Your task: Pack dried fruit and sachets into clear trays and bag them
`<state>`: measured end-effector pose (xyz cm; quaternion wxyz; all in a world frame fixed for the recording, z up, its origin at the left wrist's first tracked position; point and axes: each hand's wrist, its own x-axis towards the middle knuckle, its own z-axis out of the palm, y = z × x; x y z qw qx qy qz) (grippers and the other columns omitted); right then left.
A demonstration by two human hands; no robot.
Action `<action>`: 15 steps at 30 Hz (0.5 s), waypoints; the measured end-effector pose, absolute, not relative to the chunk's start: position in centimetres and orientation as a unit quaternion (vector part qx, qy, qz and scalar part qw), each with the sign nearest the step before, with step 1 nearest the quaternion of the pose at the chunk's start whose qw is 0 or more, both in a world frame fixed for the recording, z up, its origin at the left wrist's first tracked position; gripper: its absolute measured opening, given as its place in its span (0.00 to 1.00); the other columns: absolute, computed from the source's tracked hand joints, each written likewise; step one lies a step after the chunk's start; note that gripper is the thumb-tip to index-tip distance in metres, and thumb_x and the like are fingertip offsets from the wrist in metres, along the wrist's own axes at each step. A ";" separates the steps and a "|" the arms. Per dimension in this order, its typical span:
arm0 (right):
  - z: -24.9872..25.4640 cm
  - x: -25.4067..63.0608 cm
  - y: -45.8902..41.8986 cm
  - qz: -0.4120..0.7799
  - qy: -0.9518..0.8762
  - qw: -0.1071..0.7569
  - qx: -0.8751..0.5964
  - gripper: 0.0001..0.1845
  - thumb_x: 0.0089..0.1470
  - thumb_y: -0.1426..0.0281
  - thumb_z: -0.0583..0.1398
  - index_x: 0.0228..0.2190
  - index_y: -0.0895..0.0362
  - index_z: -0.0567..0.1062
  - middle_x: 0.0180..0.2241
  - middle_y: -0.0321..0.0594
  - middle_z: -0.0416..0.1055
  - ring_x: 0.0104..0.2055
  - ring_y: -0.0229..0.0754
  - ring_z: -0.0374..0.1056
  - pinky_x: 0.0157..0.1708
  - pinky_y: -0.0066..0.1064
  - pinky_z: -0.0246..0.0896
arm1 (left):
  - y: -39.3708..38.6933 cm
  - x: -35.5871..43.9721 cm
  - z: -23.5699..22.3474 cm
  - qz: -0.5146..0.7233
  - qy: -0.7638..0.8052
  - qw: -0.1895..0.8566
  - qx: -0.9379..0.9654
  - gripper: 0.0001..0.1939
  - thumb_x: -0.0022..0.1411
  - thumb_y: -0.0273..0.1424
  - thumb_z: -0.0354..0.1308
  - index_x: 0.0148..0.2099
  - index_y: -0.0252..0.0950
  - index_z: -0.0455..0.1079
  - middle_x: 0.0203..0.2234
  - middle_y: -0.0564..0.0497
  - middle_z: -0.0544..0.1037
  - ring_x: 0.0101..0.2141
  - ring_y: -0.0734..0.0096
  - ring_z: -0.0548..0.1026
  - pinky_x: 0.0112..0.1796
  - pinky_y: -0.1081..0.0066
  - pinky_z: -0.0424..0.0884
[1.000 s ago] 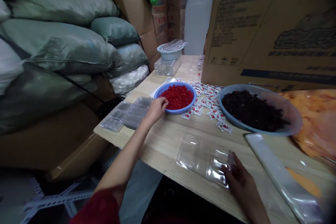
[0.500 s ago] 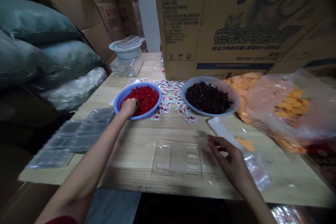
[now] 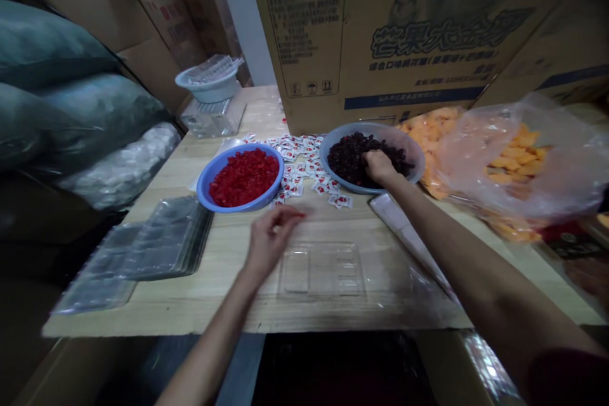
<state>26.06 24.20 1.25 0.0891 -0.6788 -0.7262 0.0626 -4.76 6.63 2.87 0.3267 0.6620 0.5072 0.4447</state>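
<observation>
My left hand (image 3: 273, 235) is closed in a pinch on a small red candy piece (image 3: 299, 215), above the table just behind a clear plastic tray (image 3: 323, 269). To its upper left stands a blue bowl (image 3: 203, 193) heaped with red candy pieces (image 3: 245, 176). My right hand (image 3: 379, 166) reaches into a light-blue bowl (image 3: 419, 168) of dark candy pieces (image 3: 351, 155). Its fingers are curled down among the pieces, and their tips are hidden. Small white printed sachets (image 3: 304, 168) lie scattered between the two bowls.
Stacked clear trays (image 3: 164, 238) lie at left. A large carton (image 3: 361, 70) stands behind the bowls. Bags of orange pieces (image 3: 516, 162) sit at right, and a long plastic sleeve (image 3: 404, 235) lies under my right forearm. Another bowl (image 3: 209, 89) stands at the back left.
My left hand has come out of the red candy bowl toward the clear tray, pinching a red piece. My right hand has gone from beside the tray into the dark candy bowl. The view has shifted slightly.
</observation>
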 end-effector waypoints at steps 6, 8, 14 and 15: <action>2.3 27.7 22.3 0.040 -0.688 0.156 -0.708 0.10 0.57 0.74 0.58 0.39 0.60 0.78 0.41 0.50 0.76 0.44 0.49 0.70 0.42 0.34 0.63 | 2.3 2.2 -1.4 0.342 0.465 0.347 0.739 0.07 0.63 0.36 0.60 0.37 0.43 0.78 0.33 0.46 0.77 0.40 0.59 0.72 0.45 0.59 0.66; 3.4 28.1 19.6 0.068 -0.674 0.276 -0.681 0.08 0.57 0.71 0.59 0.37 0.60 0.77 0.36 0.46 0.77 0.38 0.47 0.70 0.39 0.34 0.64 | 2.0 2.8 -2.2 0.323 0.464 0.314 0.763 0.07 0.64 0.36 0.60 0.36 0.44 0.79 0.32 0.46 0.77 0.40 0.57 0.71 0.44 0.57 0.65; 2.3 24.8 6.5 0.252 -0.698 0.409 -0.531 0.08 0.59 0.64 0.60 0.32 0.54 0.76 0.33 0.40 0.76 0.38 0.45 0.70 0.41 0.36 0.64 | 4.9 -1.7 1.4 0.395 0.484 0.153 0.766 0.10 0.67 0.34 0.55 0.46 0.44 0.77 0.41 0.46 0.79 0.45 0.57 0.73 0.50 0.56 0.64; 1.3 23.9 4.9 0.261 -0.710 0.395 -0.521 0.07 0.59 0.65 0.60 0.32 0.54 0.76 0.34 0.40 0.76 0.39 0.45 0.70 0.42 0.37 0.63 | 6.5 -3.4 2.3 0.415 0.512 0.104 0.745 0.10 0.67 0.34 0.54 0.46 0.43 0.76 0.41 0.45 0.79 0.45 0.58 0.73 0.50 0.57 0.65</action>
